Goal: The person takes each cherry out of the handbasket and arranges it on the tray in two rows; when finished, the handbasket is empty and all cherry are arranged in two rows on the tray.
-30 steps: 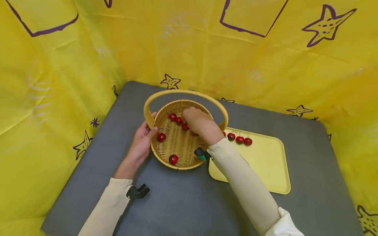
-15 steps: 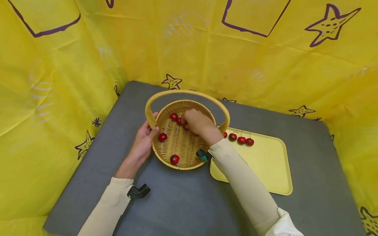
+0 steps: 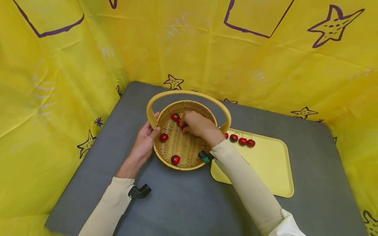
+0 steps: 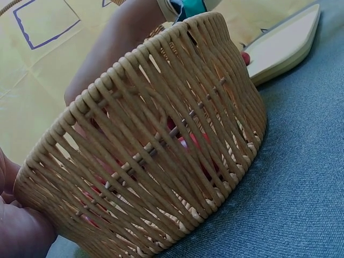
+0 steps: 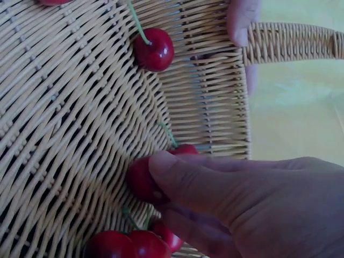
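My left hand (image 3: 143, 141) grips the rim of a round wicker basket (image 3: 180, 167) at the left foot of its arched handle, thumb on the near side. Inside the basket, my right hand (image 3: 199, 124) pinches a dark red cherry (image 5: 142, 180) between thumb and fingers, low by the woven floor. Around it lie several loose cherries, some with green stems: one cherry (image 3: 163, 137) at the left, another cherry (image 3: 175, 160) near the front, and more beside the fingers. The right hand hides part of the basket's floor. The left wrist view mostly shows the basket's outer wall.
A pale yellow tray (image 3: 265, 164) stands right of the basket, partly under my right forearm. Along its far edge sits a row of cherries (image 3: 242, 141). Everything rests on a grey table (image 3: 177, 203), with yellow patterned cloth (image 3: 189, 49) hanging behind and at the sides.
My right hand has shifted slightly left inside the basket, its fingers closing on a cherry that showed beside them before. The left hand keeps its grip on the rim. The head view drifts slightly.
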Motion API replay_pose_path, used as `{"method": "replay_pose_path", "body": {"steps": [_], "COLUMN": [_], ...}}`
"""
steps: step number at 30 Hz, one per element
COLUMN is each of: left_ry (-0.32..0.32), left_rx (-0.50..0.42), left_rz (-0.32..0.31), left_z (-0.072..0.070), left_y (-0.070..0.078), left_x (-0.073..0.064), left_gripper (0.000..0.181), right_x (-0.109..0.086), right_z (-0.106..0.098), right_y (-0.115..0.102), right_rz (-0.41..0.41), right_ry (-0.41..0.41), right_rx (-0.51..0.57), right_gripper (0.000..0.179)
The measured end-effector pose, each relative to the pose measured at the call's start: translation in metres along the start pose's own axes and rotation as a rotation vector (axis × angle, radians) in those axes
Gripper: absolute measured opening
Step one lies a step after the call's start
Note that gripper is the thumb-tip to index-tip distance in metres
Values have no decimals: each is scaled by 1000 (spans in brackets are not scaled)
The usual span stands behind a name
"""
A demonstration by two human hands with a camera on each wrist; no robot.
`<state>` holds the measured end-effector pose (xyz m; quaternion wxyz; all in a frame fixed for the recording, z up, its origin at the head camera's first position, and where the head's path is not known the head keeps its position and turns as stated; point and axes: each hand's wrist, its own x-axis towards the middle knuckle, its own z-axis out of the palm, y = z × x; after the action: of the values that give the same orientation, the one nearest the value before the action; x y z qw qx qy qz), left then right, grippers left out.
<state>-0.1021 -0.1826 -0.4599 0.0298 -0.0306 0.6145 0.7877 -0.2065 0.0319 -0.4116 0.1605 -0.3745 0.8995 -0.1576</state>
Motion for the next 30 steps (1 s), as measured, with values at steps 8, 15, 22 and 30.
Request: {"method": "replay_pose_path", "body": {"steps": [8, 15, 22, 30], "left_ry": [8, 7, 4, 5], "left_rx": [18, 25, 36, 33], "left_rz": [-2, 2, 10, 14], "left_z": [1, 1, 1, 1], "left_y": [1, -1, -1, -1], "left_x": [-1, -1, 0, -1], "left_gripper": [62, 62, 62, 62], "right_x": [-3, -7, -19, -40], "right_z": [0, -3, -20, -36], "right_y": [-4, -6, -19, -47], "right_rz": [-84, -34, -126, -139], "right_ry": [-120, -108, -2, -18], "right_rx": [-60, -33, -47, -155], "right_gripper": [15, 20, 20, 6]}}
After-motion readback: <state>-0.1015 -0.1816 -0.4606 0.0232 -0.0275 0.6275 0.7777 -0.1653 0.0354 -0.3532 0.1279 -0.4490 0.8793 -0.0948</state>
